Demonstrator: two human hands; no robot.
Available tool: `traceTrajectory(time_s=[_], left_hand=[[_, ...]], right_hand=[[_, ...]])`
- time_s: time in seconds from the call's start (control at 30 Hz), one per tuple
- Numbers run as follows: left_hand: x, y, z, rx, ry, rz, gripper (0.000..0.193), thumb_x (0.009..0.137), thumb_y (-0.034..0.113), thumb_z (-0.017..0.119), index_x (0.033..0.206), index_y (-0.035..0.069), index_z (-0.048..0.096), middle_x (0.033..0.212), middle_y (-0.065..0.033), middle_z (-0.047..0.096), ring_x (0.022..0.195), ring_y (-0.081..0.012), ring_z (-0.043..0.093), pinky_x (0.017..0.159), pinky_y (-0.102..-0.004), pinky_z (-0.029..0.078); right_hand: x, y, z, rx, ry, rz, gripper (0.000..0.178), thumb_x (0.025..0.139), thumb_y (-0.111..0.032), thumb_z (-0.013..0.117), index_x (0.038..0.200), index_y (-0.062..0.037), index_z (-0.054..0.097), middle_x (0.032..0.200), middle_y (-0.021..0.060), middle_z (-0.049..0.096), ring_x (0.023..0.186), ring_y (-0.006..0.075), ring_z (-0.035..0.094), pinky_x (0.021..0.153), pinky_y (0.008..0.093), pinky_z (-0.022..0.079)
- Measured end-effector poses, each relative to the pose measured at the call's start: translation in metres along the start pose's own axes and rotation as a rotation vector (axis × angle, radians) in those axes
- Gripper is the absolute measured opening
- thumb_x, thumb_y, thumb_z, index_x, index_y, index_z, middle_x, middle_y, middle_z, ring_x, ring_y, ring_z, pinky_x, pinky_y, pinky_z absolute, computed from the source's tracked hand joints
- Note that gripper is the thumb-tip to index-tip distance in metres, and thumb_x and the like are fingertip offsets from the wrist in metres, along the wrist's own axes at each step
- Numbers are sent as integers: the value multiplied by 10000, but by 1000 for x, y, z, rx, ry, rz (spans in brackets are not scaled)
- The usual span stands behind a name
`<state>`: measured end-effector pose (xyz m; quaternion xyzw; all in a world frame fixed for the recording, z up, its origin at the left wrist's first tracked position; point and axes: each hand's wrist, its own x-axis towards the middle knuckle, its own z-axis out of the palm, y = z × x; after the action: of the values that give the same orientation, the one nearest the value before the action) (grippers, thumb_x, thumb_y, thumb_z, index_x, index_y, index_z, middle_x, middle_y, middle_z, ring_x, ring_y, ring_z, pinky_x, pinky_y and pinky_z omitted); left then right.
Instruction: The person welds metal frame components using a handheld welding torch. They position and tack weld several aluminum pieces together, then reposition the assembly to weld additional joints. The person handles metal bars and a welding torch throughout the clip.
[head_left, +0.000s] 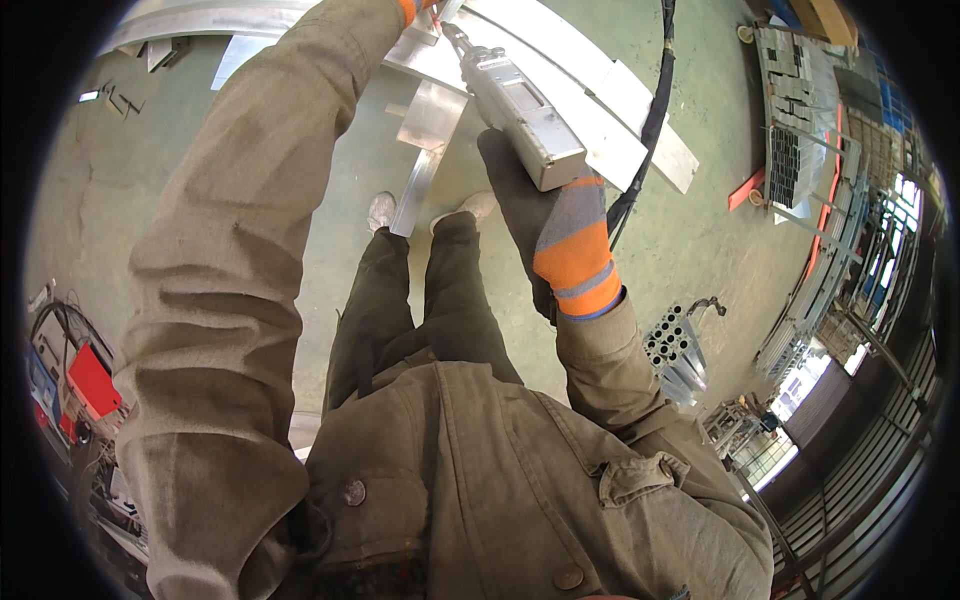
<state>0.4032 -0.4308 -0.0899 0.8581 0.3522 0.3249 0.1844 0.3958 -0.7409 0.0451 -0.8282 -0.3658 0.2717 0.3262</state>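
In a grey-and-orange glove with dark fingers, my right hand is closed at the rear of a silver, box-shaped welding gun. The grip itself is hidden behind the gun's body. Its narrow nozzle points up and left, close to a small upright metal piece on the metal work. My left hand shows only as a bit of orange glove at the top edge, near the nozzle. Its fingers are cut off or too small to make out. Pale flat metal panels lie under and beyond the gun.
A thick black cable hangs down right of the panels. Below them, a metal support stands between my shoes. A perforated metal part is on the green floor at right, with racks of stacked metal profiles beyond. Red equipment stands at left.
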Motion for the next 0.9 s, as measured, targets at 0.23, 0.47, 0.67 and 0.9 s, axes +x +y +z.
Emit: traceTrajectory(time_s=[0.23, 0.47, 0.67, 0.9], left_hand=[[2, 8, -14, -47, -60, -24, 445, 1075, 309, 473, 1291, -71, 557, 1194, -336, 687, 1134, -500, 668, 998, -528, 531], [0, 22, -24, -196, -103, -220, 477, 1059, 343, 513, 1302, -67, 520, 1153, -330, 698, 1102, -508, 674, 986, -535, 530], [2, 13, -14, -137, -7, -19, 486, 1057, 345, 510, 1307, -72, 519, 1210, -349, 674, 1139, -497, 665, 1001, -522, 523], [0, 20, -19, -203, -26, -108, 479, 1048, 345, 531, 1296, -65, 521, 1171, -344, 692, 1118, -504, 673, 996, -523, 525]], right_hand=[[5, 0, 2, -7, -71, 43, 565, 990, -528, 704, 1215, -10, 695, 943, 183, 780, 888, 389, 765, 787, 447, 603], [11, -5, 7, -60, -42, 50, 565, 989, -542, 693, 1180, -11, 721, 951, 191, 779, 909, 401, 761, 808, 451, 601], [14, -6, 12, -86, -3, 30, 489, 1008, -449, 720, 1183, 7, 744, 961, 167, 789, 868, 308, 758, 785, 402, 594], [15, -2, 16, -71, -5, 20, 453, 1027, -408, 731, 1169, 21, 761, 956, 139, 793, 850, 233, 755, 765, 374, 583]])
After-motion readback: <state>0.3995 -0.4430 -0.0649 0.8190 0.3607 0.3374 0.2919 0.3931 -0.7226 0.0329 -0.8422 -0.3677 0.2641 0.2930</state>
